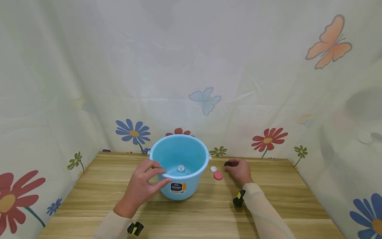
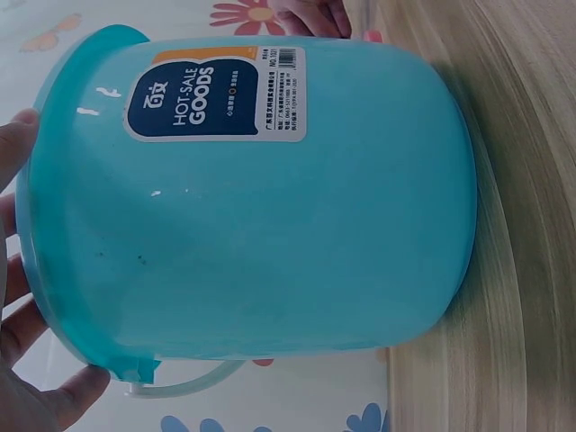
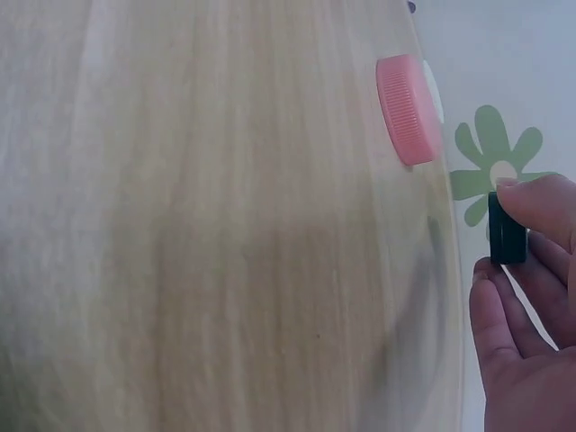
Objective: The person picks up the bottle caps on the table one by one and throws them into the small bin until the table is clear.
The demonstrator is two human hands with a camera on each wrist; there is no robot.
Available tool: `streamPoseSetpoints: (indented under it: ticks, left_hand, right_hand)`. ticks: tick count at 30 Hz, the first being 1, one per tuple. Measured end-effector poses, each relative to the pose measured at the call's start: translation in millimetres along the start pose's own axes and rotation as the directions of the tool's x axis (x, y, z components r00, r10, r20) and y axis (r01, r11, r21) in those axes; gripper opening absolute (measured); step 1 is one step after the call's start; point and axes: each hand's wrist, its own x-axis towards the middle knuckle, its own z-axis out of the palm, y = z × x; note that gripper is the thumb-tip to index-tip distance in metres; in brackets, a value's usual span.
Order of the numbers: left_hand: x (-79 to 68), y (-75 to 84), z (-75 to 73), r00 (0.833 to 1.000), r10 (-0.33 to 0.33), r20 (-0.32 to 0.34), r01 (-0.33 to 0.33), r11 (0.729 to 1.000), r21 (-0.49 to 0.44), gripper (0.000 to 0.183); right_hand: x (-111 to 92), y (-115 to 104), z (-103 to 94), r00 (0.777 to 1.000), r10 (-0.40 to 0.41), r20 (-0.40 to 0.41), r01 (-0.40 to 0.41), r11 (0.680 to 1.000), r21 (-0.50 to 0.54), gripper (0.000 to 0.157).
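Observation:
A light blue plastic bucket [image 1: 180, 186] stands upright on the wooden table, its label facing me. My left hand [image 1: 143, 182] holds the near-left part of its rim, with fingers over the edge and thumb at the outside. The left wrist view shows the bucket [image 2: 297, 225] side-on, with fingertips along the rim. Inside, on the bottom, lies a small white cap [image 1: 181, 168]. To the right of the bucket, my right hand [image 1: 241, 172] pinches a small dark green cap [image 3: 508, 229] between thumb and fingers, above the tabletop.
A pink ribbed cap [image 1: 218, 175] and a white cap [image 1: 213, 169] lie close together between the bucket and my right hand. The wooden table [image 1: 209, 219] ends at the back against a hanging sheet [image 1: 167, 66] printed with flowers and butterflies.

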Motion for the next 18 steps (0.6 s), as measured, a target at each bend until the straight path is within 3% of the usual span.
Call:
streamPoseSetpoints:
  ticks: [7,18]
  left_hand:
    - [0.6,0.3,0.3,1.0,-0.002,0.003,0.002,1.0,0.001,0.032]
    - [0.5,-1.8,0.9,1.0,-0.006,0.006,0.006,1.0,-0.009,0.033]
  right_hand:
    - [-2,2,-3.0,1.0,0.016,0.02,-0.017,0.998,0.067,0.038]
    - [-10,-13,-14.9,0.997,-0.072,-0.013,0.073,0.996,0.051,0.036]
